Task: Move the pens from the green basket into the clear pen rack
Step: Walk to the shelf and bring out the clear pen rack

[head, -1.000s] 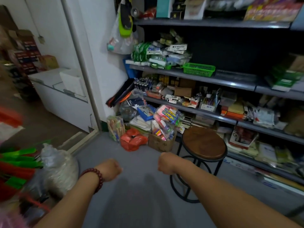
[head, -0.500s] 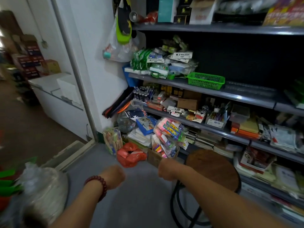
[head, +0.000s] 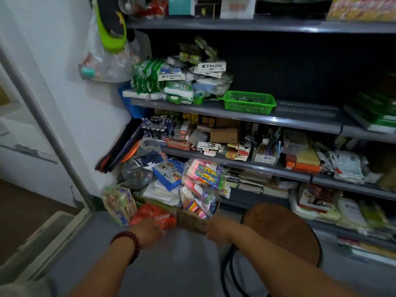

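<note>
The green basket stands on a grey shelf at mid height, with dark pens lying inside it. Just to its right lies the clear pen rack, a ridged transparent tray. Both of my hands are held out low in front of me, far below the basket. My left hand, with a bead bracelet at the wrist, is a fist and holds nothing. My right hand is likewise a fist with nothing in it.
A round wooden stool on a black frame stands right of my right hand. Boxes, an orange bag and packets crowd the floor below the shelves. The lower shelves hold stationery. A white wall and a door frame lie to the left.
The view has closed in on the shelves and turned right; the basket and rack appear larger. Both fists have stayed held out in front, still holding nothing.
</note>
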